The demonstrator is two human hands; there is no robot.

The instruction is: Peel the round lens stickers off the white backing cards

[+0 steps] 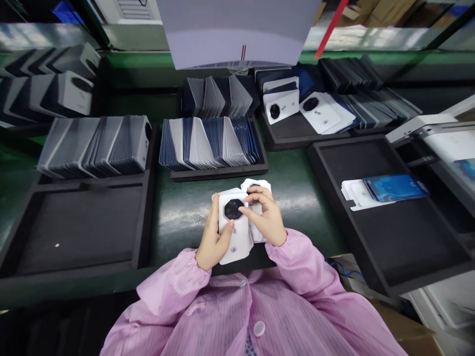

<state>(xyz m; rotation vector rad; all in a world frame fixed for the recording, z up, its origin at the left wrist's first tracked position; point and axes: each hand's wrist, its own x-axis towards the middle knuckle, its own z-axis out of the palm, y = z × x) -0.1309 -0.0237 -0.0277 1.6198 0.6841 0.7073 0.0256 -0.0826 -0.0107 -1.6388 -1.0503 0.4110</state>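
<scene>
Basically, the white panels (237, 239) are in a stack over the near edge of the bench (178, 212), ctr, right in front of the pink smock (230, 316); top one's face up w/ its dark disc (233, 209) showing. L hand (211, 243) is part-curled and has hold of the stack, thumb on the face just below the disc, fingers along the left edge. R hand (267, 216) is half curled, thumb tip at the disc's right rim, index near the top right corner; can't tell if it grips anything. 2nd stack (259, 233), also white, is just beside, partly hidden by R hand. Beyond, a rack (222, 172) of blue & grey panels (204, 143). L tray (81, 227): tiny white bit (57, 245). R tray (404, 247): blue slab (399, 188) overlapping white pcs (356, 195). At back, ctr, a pale sheet (241, 29) hangs.
</scene>
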